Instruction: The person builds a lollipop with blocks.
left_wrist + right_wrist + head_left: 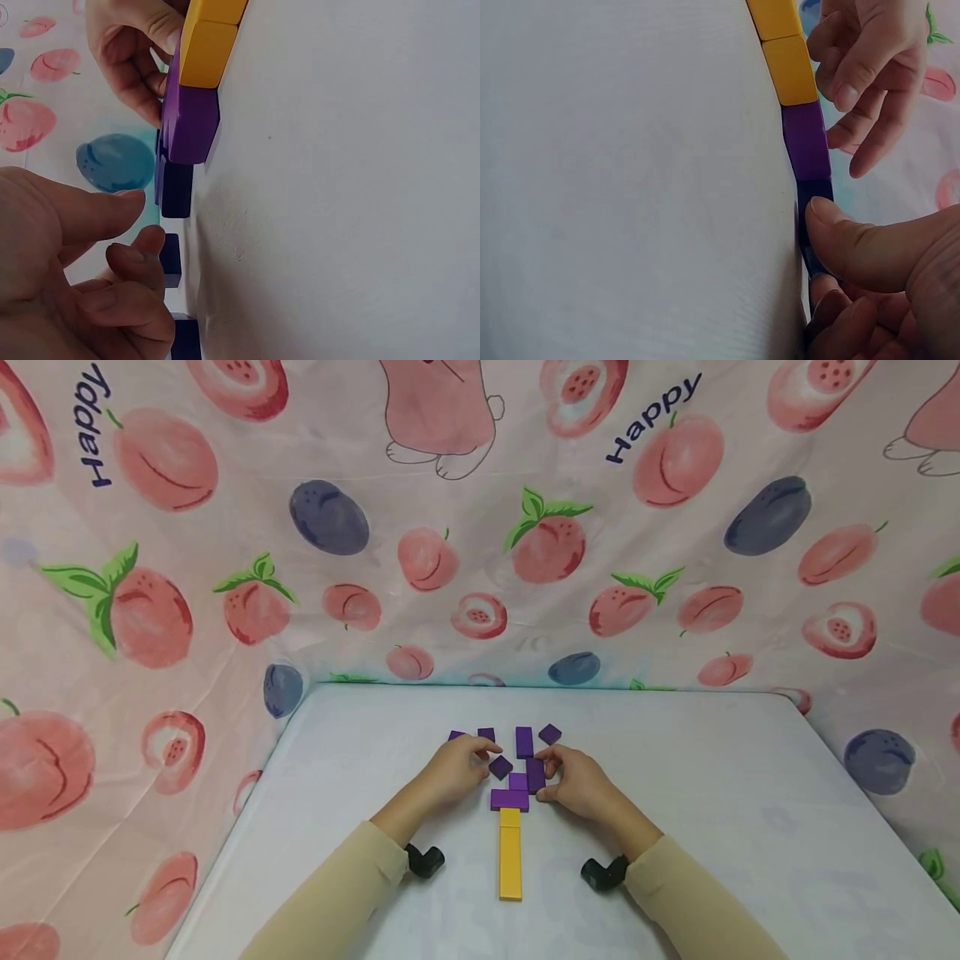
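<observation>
My right hand [583, 783] pinches a dark purple rectangular block [535, 775], its thumb at the near end and its fingers along the right side. This block lies against a small purple block [517, 782] and a wider purple block [509, 800]. Below those, yellow blocks [510, 862] form a column. My left hand [453, 770] hovers just left of a dark purple cube [500, 767], thumb and fingers apart and nothing between them. In the left wrist view, the left hand [97, 262] has loosely bent fingers. The right thumb [855, 244] presses the dark block's end.
Farther back on the white table [337, 743] lie a dark purple rectangular block [524, 742], a turned cube [550, 733] and another block [486, 733]. One more block [455, 736] is partly hidden behind the left hand. A fruit-printed cloth [480, 527] hangs behind.
</observation>
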A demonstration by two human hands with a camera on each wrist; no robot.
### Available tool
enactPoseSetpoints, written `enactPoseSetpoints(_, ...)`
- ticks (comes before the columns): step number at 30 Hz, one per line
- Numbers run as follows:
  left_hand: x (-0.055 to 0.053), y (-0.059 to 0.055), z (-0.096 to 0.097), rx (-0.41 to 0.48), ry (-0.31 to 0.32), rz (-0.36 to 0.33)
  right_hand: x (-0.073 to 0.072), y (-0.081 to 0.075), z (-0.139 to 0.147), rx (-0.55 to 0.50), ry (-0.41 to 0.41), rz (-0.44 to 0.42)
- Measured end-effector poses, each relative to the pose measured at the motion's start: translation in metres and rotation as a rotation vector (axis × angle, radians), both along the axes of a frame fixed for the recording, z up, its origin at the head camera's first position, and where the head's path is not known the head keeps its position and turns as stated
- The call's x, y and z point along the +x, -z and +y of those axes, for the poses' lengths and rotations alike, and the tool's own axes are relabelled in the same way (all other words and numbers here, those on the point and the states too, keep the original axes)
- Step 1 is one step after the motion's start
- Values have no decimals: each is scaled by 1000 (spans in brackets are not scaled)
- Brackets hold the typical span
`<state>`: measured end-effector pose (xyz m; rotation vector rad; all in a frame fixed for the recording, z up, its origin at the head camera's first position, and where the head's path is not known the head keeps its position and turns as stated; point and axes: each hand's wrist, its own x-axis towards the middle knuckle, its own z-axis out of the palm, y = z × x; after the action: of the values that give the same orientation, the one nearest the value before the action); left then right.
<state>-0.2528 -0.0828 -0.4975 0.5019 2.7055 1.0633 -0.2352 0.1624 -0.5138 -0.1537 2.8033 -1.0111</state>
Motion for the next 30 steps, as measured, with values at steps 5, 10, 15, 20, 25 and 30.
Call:
enactPoseSetpoints(5, -6, -1, 2, -19, 36, -6, -1, 1, 1, -1, -3, 4)
enactPoseSetpoints(10, -13, 0, 5, -43, 71, -32, 0, 1, 1, 3, -4, 7)
enactPoseSetpoints(15, -16, 0, 6, -54, 80, -67, 0, 0, 1, -2, -5, 3)
enactPoseSetpoints(20, -17, -1, 6, -57, 82, -95, 1, -1, 0, -7, -2, -1)
enactPoseSetpoints(25, -18, 1, 6, -50, 90, -95, 1, 0, -1, -4, 16, -9)
enactPoseSetpoints(30, -18, 1, 7, -30, 77, -106, 0, 0, -2, -7, 27, -16)
